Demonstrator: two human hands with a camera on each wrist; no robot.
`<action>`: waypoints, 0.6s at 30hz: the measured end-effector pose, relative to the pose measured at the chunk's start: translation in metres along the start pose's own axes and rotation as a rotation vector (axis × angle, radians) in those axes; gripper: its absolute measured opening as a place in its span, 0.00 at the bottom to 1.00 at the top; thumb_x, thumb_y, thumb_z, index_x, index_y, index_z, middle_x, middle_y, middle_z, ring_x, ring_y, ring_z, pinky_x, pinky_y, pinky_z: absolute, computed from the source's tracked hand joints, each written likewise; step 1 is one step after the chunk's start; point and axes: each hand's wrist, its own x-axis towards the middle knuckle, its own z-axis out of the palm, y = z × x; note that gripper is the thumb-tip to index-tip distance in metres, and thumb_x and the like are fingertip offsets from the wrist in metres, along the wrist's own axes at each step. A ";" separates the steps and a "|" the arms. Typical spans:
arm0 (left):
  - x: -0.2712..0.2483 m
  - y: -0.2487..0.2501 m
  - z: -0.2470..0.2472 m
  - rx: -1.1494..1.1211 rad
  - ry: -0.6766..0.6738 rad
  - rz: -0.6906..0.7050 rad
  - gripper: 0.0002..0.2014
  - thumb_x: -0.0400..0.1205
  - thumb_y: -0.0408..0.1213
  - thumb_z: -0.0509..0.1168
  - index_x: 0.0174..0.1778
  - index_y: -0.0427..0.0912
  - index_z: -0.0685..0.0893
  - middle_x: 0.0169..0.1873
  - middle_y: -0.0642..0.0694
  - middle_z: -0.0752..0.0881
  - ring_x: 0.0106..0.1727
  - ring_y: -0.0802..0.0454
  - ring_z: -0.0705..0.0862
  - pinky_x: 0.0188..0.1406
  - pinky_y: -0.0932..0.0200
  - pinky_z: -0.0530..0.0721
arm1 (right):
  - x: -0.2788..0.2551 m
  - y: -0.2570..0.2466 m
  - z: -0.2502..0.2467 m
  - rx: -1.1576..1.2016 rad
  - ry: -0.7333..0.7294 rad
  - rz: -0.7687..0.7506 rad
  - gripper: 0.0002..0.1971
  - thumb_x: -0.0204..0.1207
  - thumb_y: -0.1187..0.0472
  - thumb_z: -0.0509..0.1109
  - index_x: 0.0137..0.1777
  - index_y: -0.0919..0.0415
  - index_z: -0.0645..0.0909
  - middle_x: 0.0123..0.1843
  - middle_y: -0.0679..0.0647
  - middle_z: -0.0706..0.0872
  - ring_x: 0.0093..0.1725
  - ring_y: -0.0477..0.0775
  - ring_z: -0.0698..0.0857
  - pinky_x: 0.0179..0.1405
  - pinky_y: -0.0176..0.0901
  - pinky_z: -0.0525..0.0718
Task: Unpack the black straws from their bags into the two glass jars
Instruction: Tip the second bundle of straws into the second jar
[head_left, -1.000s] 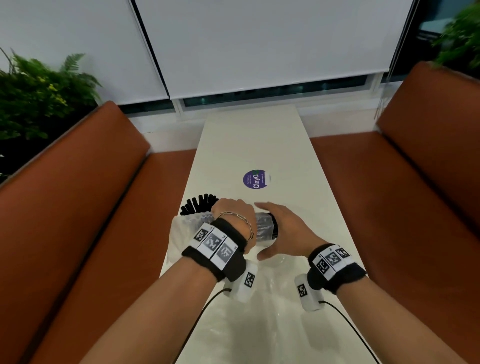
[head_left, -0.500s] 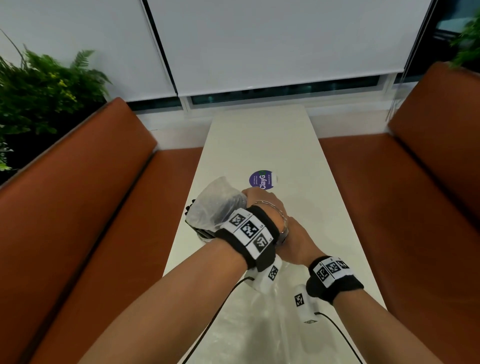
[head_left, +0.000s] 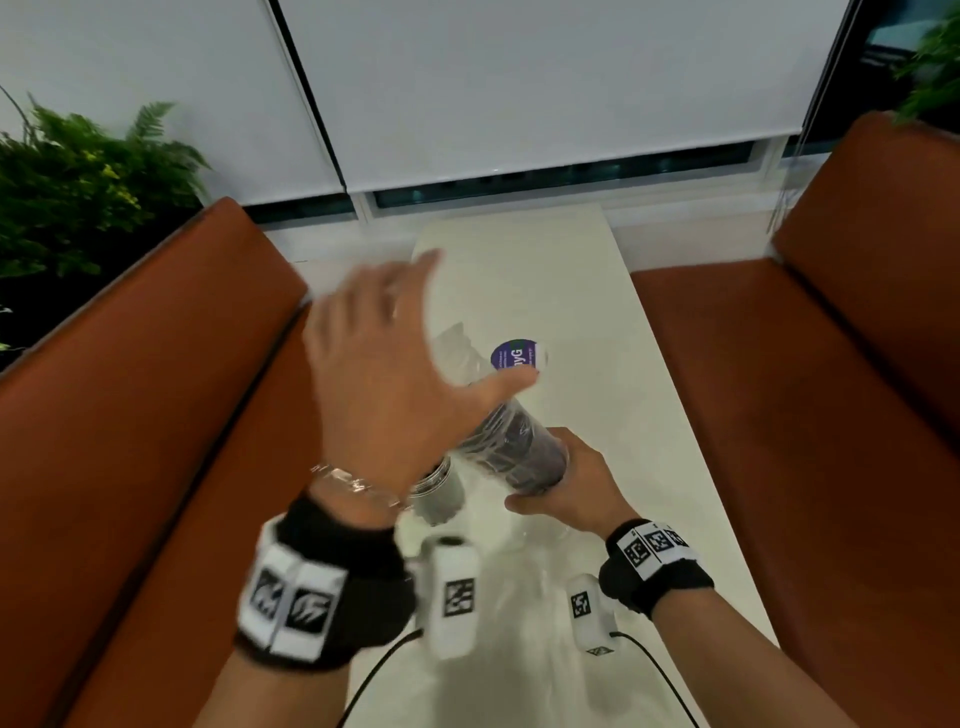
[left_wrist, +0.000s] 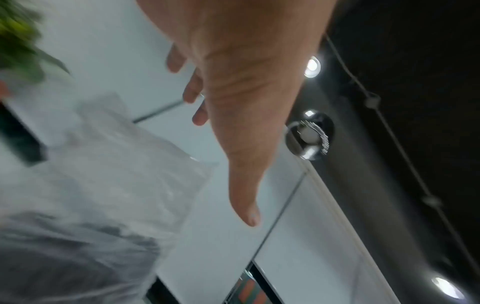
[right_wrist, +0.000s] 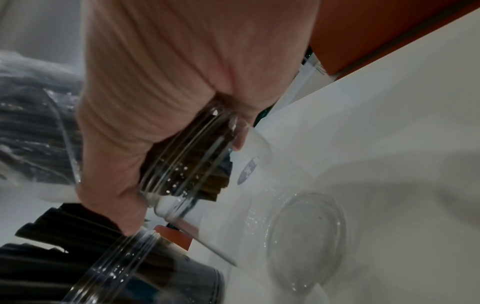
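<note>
My right hand (head_left: 566, 488) grips a glass jar (head_left: 524, 462) that is tilted away from me and packed with black straws (right_wrist: 205, 181). A clear bag (head_left: 457, 343) still wraps the straws and sticks out past the jar's mouth. My left hand (head_left: 384, 374) hovers over that bag, blurred, with fingers (left_wrist: 193, 92) straight and spread and nothing in it. The second glass jar (head_left: 436, 488) stands just behind my left wrist and also holds black straws (right_wrist: 52, 267). In the left wrist view the bagged straws (left_wrist: 78, 246) lie low at the left.
The narrow white table (head_left: 649, 415) runs away from me between two orange benches (head_left: 156, 415). A purple round sticker (head_left: 519, 356) sits mid-table. A clear round glass disc (right_wrist: 306, 240) lies under my right hand, and crumpled clear plastic (head_left: 519, 649) covers the near end.
My left hand, which lay across the right one holding a clear bag, has lifted up and opened. The right hand has raised and tilted its jar of straws.
</note>
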 end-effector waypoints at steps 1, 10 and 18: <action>-0.006 -0.013 -0.001 -0.125 -0.036 -0.103 0.57 0.60 0.83 0.70 0.84 0.57 0.68 0.78 0.49 0.77 0.79 0.45 0.75 0.78 0.37 0.75 | -0.001 0.000 0.001 0.007 -0.003 -0.004 0.41 0.49 0.50 0.95 0.65 0.45 0.82 0.56 0.42 0.91 0.55 0.44 0.91 0.51 0.42 0.91; 0.006 -0.011 0.053 -0.244 -0.082 -0.013 0.27 0.77 0.69 0.68 0.47 0.46 0.92 0.41 0.51 0.87 0.35 0.56 0.82 0.34 0.64 0.79 | -0.007 0.003 0.003 0.114 0.030 -0.067 0.64 0.45 0.50 0.98 0.83 0.46 0.69 0.76 0.42 0.81 0.73 0.45 0.81 0.71 0.42 0.81; 0.046 0.024 0.036 -0.119 -0.135 0.133 0.27 0.77 0.70 0.70 0.60 0.52 0.89 0.51 0.52 0.88 0.52 0.49 0.88 0.50 0.52 0.87 | -0.010 0.007 0.009 0.127 0.084 -0.048 0.54 0.48 0.50 0.97 0.75 0.48 0.73 0.68 0.44 0.86 0.67 0.51 0.86 0.59 0.40 0.85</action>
